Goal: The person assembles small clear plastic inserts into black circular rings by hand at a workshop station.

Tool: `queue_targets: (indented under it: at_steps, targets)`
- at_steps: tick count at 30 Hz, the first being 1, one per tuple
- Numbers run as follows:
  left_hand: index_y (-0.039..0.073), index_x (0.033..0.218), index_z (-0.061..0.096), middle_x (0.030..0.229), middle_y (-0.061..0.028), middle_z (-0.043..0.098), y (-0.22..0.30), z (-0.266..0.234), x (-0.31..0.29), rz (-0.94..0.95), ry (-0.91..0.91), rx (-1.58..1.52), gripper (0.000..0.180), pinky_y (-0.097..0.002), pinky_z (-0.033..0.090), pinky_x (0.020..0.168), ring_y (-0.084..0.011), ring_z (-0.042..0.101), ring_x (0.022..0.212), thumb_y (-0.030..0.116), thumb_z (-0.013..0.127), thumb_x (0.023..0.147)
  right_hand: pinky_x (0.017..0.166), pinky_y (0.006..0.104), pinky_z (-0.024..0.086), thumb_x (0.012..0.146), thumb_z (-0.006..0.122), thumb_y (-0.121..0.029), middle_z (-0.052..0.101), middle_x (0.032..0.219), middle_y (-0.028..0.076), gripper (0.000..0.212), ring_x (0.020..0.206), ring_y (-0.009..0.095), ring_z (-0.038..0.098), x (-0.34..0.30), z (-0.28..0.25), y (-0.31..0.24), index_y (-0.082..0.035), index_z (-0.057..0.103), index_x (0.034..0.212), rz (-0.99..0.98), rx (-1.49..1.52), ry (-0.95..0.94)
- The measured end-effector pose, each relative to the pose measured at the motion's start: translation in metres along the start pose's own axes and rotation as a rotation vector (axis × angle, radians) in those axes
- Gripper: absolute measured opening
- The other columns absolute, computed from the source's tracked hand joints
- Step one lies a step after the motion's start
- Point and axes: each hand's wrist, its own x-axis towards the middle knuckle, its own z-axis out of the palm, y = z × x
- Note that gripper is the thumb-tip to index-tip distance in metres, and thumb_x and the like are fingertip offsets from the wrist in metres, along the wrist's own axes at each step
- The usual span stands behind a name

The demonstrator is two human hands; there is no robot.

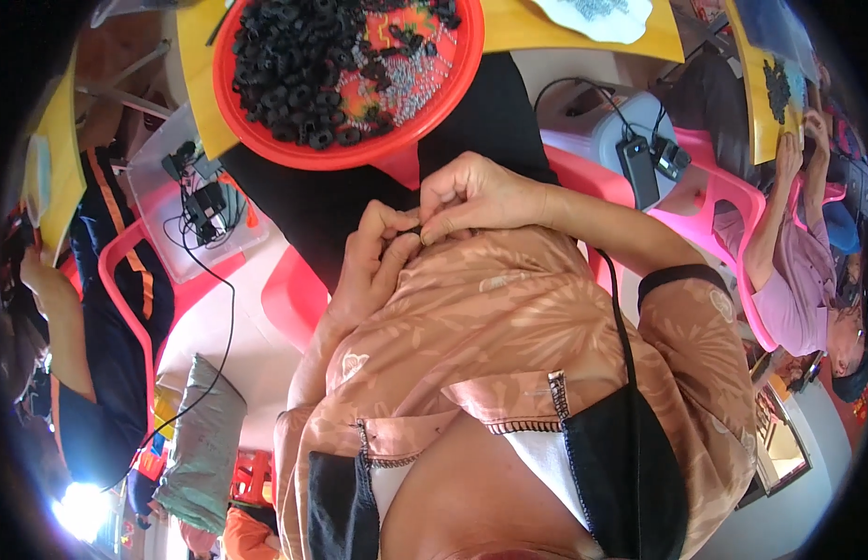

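My left hand point(371, 254) and my right hand point(479, 194) meet in front of my belly, above my lap. Thumbs and fingers of both are pinched together around a small black piece point(414, 231), mostly covered by the fingertips. Just beyond the hands, a round red tray point(359, 159) rests at the table's edge. Black ring-shaped parts point(289, 70) are heaped on its left side. Thin silver pins point(415, 86) lie scattered on its right, with a few black parts among them.
The tray's yellow table point(527, 28) also bears a white dish point(597, 17) of small grey pieces. A clear bin with black adapters point(208, 210) stands left; more adapters point(644, 163) lie on a stool at right. Cables hang nearby. People sit on pink chairs at both sides.
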Motion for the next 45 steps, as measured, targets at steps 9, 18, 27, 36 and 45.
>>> queue_targets:
  at_steps: [9, 18, 27, 36, 45]
  targets:
    - [0.0, 0.114, 0.044, 0.072, -0.0012, 0.053, 0.017, 0.0, 0.012, 0.046, 0.083, 0.018, 0.03, -0.0204, 0.037, 0.056, -0.0048, 0.045, 0.062, 0.004, 0.059, 0.088, 0.05, 0.0183, 0.044, 0.085, 0.07, -0.013, 0.066, 0.074, 0.0, 0.011, 0.061, 0.003, 0.057, -0.021, -0.022, -0.085, -0.003, 0.066, 0.087, 0.054, -0.227, 0.117]
    - [0.001, 0.1, 0.056, 0.068, 0.0003, 0.054, 0.024, 0.003, 0.023, 0.029, 0.136, 0.159, 0.017, -0.0198, 0.036, 0.054, -0.0036, 0.046, 0.059, 0.007, 0.063, 0.087, 0.048, 0.0185, 0.041, 0.091, 0.063, -0.024, 0.066, 0.078, 0.007, 0.025, 0.052, 0.006, 0.051, -0.009, -0.087, -0.226, -0.001, 0.067, 0.098, -0.731, -0.322, 0.795]
    - [-0.001, 0.094, 0.058, 0.073, 0.0006, 0.056, 0.017, -0.005, 0.02, 0.059, 0.343, 0.141, 0.007, -0.0198, 0.04, 0.059, -0.004, 0.047, 0.064, 0.004, 0.06, 0.089, 0.053, 0.0248, 0.049, 0.086, 0.066, -0.022, 0.068, 0.069, 0.005, 0.019, 0.053, 0.013, 0.059, 0.037, -0.07, -0.147, -0.004, 0.068, 0.092, -0.337, -0.677, 0.646]
    - [-0.001, 0.09, 0.058, 0.069, 0.0017, 0.055, 0.023, -0.002, 0.025, 0.105, 0.363, 0.212, 0.005, -0.02, 0.039, 0.057, -0.0036, 0.046, 0.061, 0.004, 0.06, 0.089, 0.079, 0.0441, 0.048, 0.083, 0.062, -0.019, 0.063, 0.095, 0.015, 0.019, 0.092, 0.035, 0.061, 0.113, -0.105, -0.146, -0.005, 0.067, 0.094, -0.369, -1.584, 0.787]
    - [0.002, 0.112, 0.051, 0.088, -0.0032, 0.06, 0.05, -0.01, 0.051, 0.19, 0.463, 0.032, 0.02, -0.0181, 0.037, 0.055, -0.0045, 0.049, 0.067, 0.006, 0.054, 0.093, 0.077, 0.0422, 0.05, 0.083, 0.063, -0.015, 0.065, 0.093, 0.016, 0.02, 0.089, 0.034, 0.063, 0.08, -0.078, -0.149, -0.002, 0.066, 0.097, -0.388, -1.383, 0.674]
